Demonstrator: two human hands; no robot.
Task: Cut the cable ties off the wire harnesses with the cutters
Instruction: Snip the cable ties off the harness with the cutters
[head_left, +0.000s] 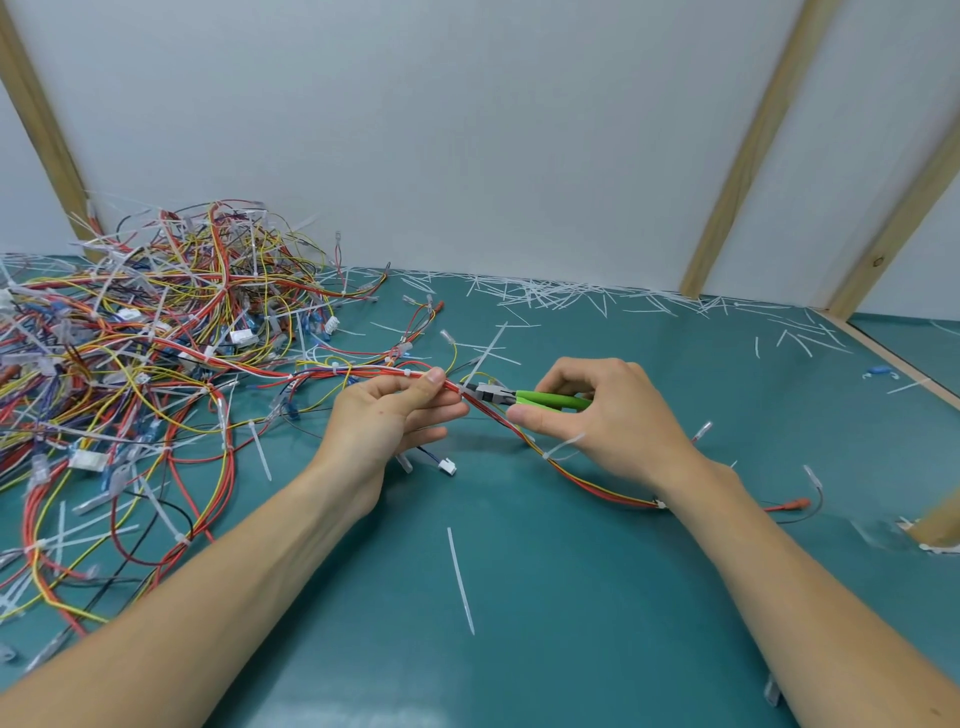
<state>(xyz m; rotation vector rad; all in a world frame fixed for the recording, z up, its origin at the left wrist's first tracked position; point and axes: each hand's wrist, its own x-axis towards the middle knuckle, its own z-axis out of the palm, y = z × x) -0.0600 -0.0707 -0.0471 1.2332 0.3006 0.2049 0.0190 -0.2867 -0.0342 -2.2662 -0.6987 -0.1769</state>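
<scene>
Left hand (384, 421) pinching wire harness (524, 434) above table (571, 597), bundle running left-far to right-near. Right hand (597, 410) gripping green cutters (524, 397), nose pointing left at cable tie (462, 387) just right of left thumb.

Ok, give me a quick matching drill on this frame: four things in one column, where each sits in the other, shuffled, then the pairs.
1. cutters
2. harness pile
3. loose cable tie
4. held harness

A. heaped at the table's left
B. lying flat between the forearms
C. gripped in the right hand
D. pinched by the left hand, running right under the other hand

Pairs: 1-C, 2-A, 3-B, 4-D
</scene>
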